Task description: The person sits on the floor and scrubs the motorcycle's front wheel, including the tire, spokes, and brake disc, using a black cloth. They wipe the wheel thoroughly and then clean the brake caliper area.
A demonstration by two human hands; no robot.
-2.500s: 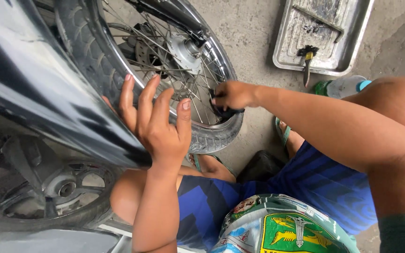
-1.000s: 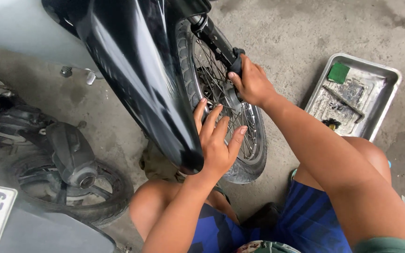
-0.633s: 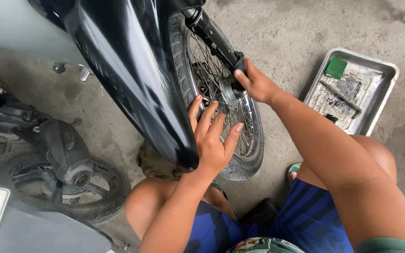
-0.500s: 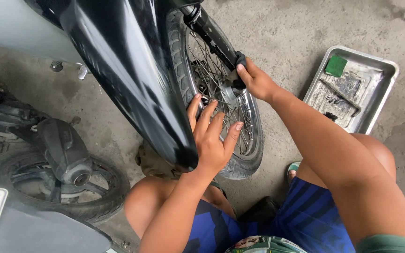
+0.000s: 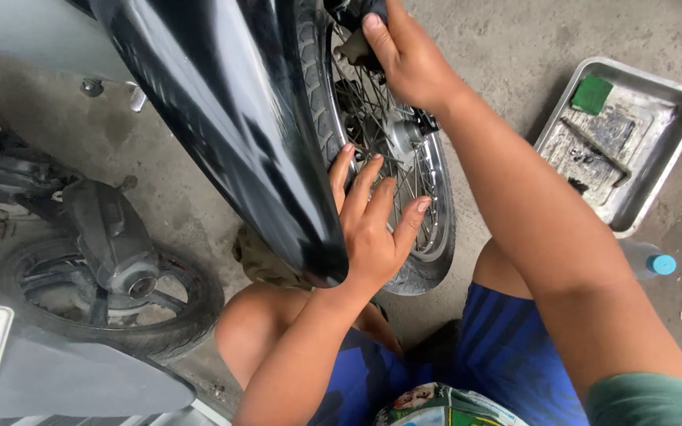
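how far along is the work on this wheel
Done: the metal tray sits on the floor with a green pad and tools laid out. In hand: the left hand rests flat against the tyre and spokes, while the right hand has a grip on a dark part above the hub. Left: the wheel remains mounted under the black fender; what follows cannot be told.

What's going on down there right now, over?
Left hand flat on wheel, fingers spread. Right hand gripping something dark at fork. Fender hides part.
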